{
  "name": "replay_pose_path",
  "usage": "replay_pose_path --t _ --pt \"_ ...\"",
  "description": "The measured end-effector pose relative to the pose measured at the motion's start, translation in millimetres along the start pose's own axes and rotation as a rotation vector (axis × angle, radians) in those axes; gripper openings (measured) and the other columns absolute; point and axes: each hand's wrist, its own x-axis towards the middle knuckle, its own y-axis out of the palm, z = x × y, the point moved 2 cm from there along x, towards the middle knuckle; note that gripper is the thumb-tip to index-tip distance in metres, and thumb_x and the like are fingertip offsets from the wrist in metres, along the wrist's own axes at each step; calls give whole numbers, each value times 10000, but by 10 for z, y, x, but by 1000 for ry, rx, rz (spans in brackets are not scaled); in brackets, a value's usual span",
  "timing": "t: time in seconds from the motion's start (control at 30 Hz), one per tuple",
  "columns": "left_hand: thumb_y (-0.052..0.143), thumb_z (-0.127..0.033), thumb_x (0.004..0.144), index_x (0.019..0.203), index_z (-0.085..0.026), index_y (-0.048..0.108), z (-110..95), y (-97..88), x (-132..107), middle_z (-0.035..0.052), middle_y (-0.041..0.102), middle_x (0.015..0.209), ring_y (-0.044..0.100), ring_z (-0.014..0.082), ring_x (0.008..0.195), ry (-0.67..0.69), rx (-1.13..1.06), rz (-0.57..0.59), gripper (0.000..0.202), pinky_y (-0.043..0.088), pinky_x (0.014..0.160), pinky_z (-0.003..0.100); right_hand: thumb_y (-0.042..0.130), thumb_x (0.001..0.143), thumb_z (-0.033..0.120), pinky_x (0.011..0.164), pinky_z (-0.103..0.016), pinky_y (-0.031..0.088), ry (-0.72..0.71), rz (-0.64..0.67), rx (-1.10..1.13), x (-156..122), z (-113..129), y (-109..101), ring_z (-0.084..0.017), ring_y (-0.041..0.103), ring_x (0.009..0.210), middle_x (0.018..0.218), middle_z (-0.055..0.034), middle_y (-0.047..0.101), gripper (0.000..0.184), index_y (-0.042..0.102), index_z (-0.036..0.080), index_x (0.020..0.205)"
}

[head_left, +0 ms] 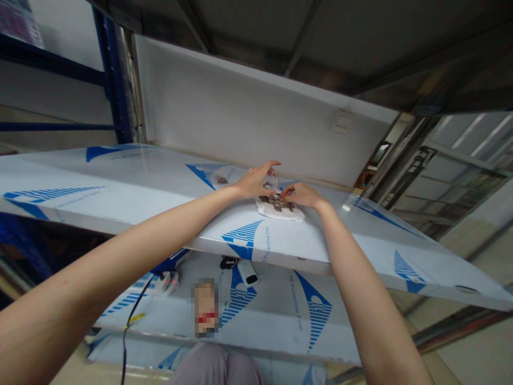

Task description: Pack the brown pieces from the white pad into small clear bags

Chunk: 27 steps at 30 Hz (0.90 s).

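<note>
Two hands: bare, both resting over the same spot on the sheet, forearms reaching in from the near edge.

Left hand [253, 182]: closed around a small clear plastic piece [272, 180], held upright between thumb and fingers.

Right hand [301, 195]: fingers pinched together just above the pieces below; whether they hold one, I cannot tell.

Work spot: a cluster of small dark-brown pieces [276, 202] on a crumpled white pad [282, 213] - directly under the right hand, touching the pad.

Nearby: a translucent sheet with a brown speck [222, 181], left of the left hand.

Surface: a broad white metal sheet with blue-printed protective film [120, 176], tilted in view.

Behind: a smooth white wall panel [240, 107] with a small cream switch plate [341, 122]; a dark-blue steel rack upright [114, 75].

Below: a lower film-covered sheet [272, 315] holding a white device with a black tip [247, 271] and a pixelated, unreadable object [206, 307]; a thin black cable [128, 326] runs down.
</note>
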Motion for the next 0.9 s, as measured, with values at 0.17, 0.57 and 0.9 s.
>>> replay_pose_path --t 0.17,0.57,0.9 --pt "727 -275 655 1340 -179 372 20 19 1 126 615 1170 560 273 1133 3 -14 37 778 391 976 411 600 761 258 598 -261 374 0 -45 -60 6 24 31 -181 638 702 777 -25 735 156 748 230 801" --pt "709 -260 684 1356 -173 351 -20 25 -18 135 607 1187 574 263 1098 -9 -17 66 766 424 937 389 650 757 252 784 -281 451 -205 -295 553 -17 117 -187 -176 634 833 916 -84 731 151 713 143 839" --pt "720 -275 674 1333 -181 383 9 13 -20 121 618 1149 578 264 1090 -18 -26 45 746 422 939 390 528 866 320 752 -267 437 -131 -446 422 92 -38 -137 -187 645 826 879 -85 735 273 726 132 871"
